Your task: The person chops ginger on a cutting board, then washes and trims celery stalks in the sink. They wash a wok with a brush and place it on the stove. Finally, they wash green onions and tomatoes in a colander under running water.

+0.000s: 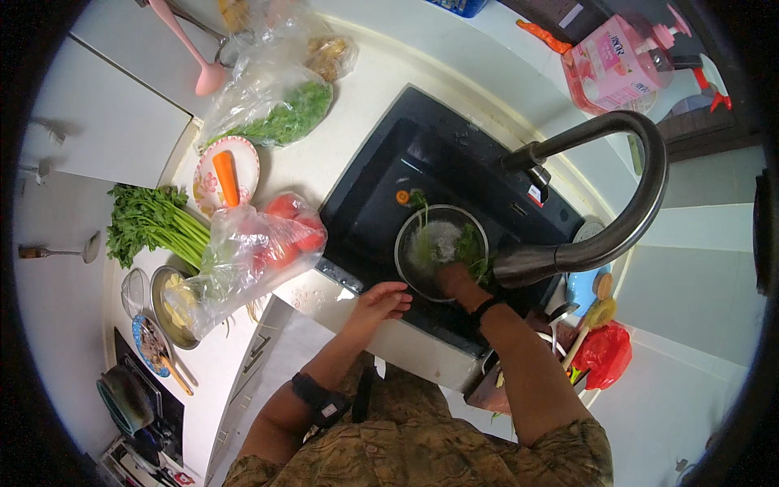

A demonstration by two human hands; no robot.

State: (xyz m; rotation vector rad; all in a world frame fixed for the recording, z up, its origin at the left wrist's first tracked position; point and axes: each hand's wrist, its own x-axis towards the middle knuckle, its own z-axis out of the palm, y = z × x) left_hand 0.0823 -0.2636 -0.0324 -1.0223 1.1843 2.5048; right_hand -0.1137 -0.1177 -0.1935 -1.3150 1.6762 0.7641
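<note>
My right hand (456, 281) reaches into a round bowl (399, 262) of water in the black sink (371, 176); its fingers are under the water and blurred. Leafy green herbs (467, 243) lie in the bowl beside that hand, and some stems hang over the rim. Whether the fingers grip any of them cannot be told. Left of the bowl, my left hand (384, 301) is held over the sink's front edge, its fingers slightly bent and nothing in it. A carrot end (402, 196) lies on the sink floor. Above the bowl's right side arches the dark faucet (523, 268).
On the left counter are a bag of tomatoes (283, 237), celery (176, 222), a carrot (226, 176) on a plate (248, 159), bagged greens (292, 115) and a metal bowl (159, 304). A soap bottle (614, 64) stands behind the faucet. A red bag (605, 356) lies right.
</note>
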